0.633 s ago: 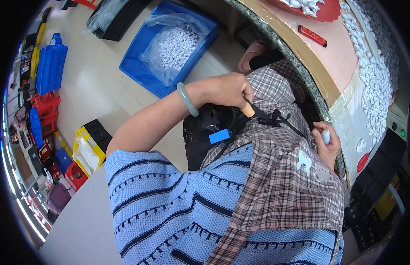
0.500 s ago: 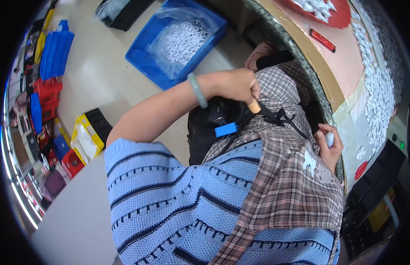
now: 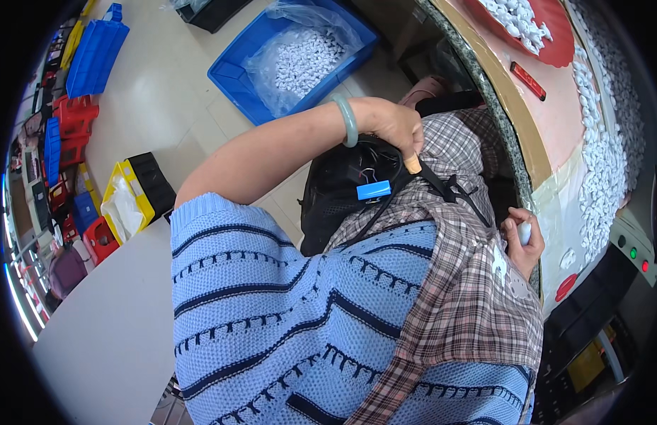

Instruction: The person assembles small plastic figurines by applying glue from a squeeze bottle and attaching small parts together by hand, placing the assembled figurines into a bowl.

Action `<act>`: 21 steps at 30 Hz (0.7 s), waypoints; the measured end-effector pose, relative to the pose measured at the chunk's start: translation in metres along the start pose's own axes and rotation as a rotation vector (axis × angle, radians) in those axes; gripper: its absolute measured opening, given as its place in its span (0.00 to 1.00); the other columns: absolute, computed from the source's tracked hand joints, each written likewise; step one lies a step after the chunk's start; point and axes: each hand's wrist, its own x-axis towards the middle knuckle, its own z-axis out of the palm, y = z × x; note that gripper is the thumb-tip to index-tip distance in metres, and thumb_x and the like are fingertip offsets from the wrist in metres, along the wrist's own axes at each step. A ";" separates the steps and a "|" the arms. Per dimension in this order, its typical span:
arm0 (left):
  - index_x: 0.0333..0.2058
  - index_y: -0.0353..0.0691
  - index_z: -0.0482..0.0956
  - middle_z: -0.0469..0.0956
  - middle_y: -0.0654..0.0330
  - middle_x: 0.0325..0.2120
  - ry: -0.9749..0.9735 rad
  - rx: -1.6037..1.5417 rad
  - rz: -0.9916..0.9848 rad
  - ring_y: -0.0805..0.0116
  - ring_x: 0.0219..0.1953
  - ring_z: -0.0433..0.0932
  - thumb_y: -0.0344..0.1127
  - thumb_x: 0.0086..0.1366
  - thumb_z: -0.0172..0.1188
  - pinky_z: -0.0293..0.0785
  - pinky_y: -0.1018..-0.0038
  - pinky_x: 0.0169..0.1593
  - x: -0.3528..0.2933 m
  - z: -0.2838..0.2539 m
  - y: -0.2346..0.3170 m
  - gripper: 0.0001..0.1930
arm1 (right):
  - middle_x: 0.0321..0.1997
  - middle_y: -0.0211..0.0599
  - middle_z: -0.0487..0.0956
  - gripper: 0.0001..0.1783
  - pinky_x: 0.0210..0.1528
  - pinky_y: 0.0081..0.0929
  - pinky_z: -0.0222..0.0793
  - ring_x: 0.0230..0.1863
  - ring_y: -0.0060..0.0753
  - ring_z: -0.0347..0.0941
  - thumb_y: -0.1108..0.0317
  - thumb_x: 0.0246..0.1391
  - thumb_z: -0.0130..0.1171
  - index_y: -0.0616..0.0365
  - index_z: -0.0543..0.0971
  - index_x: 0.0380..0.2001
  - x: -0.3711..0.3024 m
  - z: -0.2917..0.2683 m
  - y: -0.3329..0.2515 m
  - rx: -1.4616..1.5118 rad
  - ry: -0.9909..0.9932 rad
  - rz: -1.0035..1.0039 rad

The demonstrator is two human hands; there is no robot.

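Observation:
Across my lap reaches my left hand [image 3: 399, 134], a pale green bangle on its wrist and a tan cover on its thumb tip. Its fingers are closed on the edge of a black bag [image 3: 325, 202] lying by my thigh. A blue binder clip [image 3: 374, 190] sits on the bag, just below that hand. Beside the table edge my right hand [image 3: 524, 248] is curled closed. A pale, smooth, rounded piece [image 3: 524, 232] shows among its fingers; whether it is held or covers a fingertip, I cannot tell.
A granite-edged table [image 3: 509, 131] runs along my right, with many small white pieces [image 3: 597, 177], a red tray [image 3: 558, 42] and a red cutter-like tool [image 3: 527, 81]. Ahead on the floor stands a blue bin [image 3: 233, 81] of white pieces; a yellow-and-black box [image 3: 155, 188] stands left.
The whole view has shifted slightly. My left hand keeps its hold near the bag, whose opening and blue clip show more fully. My right hand remains curled by the table edge.

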 end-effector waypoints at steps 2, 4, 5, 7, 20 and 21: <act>0.29 0.38 0.82 0.77 0.67 0.20 -0.010 -0.024 -0.003 0.77 0.25 0.71 0.40 0.49 0.70 0.66 0.76 0.30 -0.008 0.005 -0.006 0.13 | 0.27 0.26 0.73 0.08 0.31 0.13 0.60 0.27 0.14 0.65 0.74 0.56 0.58 0.63 0.76 0.40 0.005 0.002 -0.003 0.040 -0.018 0.005; 0.29 0.38 0.82 0.77 0.67 0.20 -0.021 -0.033 -0.001 0.77 0.25 0.71 0.40 0.50 0.69 0.66 0.76 0.31 -0.013 0.010 -0.011 0.12 | 0.27 0.26 0.73 0.09 0.30 0.13 0.59 0.27 0.14 0.64 0.74 0.55 0.58 0.63 0.76 0.40 0.005 0.001 -0.002 0.054 -0.014 0.014; 0.28 0.38 0.82 0.77 0.68 0.20 -0.029 -0.072 -0.025 0.78 0.25 0.71 0.40 0.50 0.69 0.66 0.76 0.31 -0.013 0.015 -0.017 0.12 | 0.27 0.26 0.74 0.09 0.29 0.13 0.59 0.26 0.14 0.64 0.74 0.55 0.58 0.63 0.76 0.40 0.005 0.000 -0.003 0.066 -0.008 0.018; 0.28 0.38 0.81 0.77 0.69 0.20 -0.041 -0.086 -0.048 0.79 0.24 0.71 0.39 0.51 0.68 0.66 0.77 0.30 -0.015 0.016 -0.019 0.11 | 0.28 0.27 0.74 0.09 0.31 0.14 0.61 0.28 0.15 0.66 0.73 0.54 0.60 0.63 0.77 0.39 0.003 -0.001 -0.007 0.072 0.013 0.031; 0.26 0.36 0.78 0.73 0.72 0.18 -0.043 -0.163 0.028 0.82 0.24 0.67 0.38 0.53 0.68 0.64 0.79 0.29 -0.018 0.025 -0.022 0.12 | 0.30 0.28 0.75 0.09 0.33 0.15 0.63 0.30 0.16 0.68 0.76 0.51 0.61 0.63 0.77 0.38 -0.001 -0.019 0.006 0.134 0.148 -0.067; 0.27 0.36 0.78 0.74 0.72 0.20 -0.042 -0.153 0.013 0.82 0.25 0.68 0.38 0.54 0.68 0.65 0.79 0.30 -0.021 0.026 -0.019 0.12 | 0.29 0.28 0.76 0.09 0.31 0.14 0.63 0.28 0.16 0.68 0.77 0.51 0.61 0.63 0.77 0.38 -0.002 -0.021 0.007 0.220 0.140 -0.001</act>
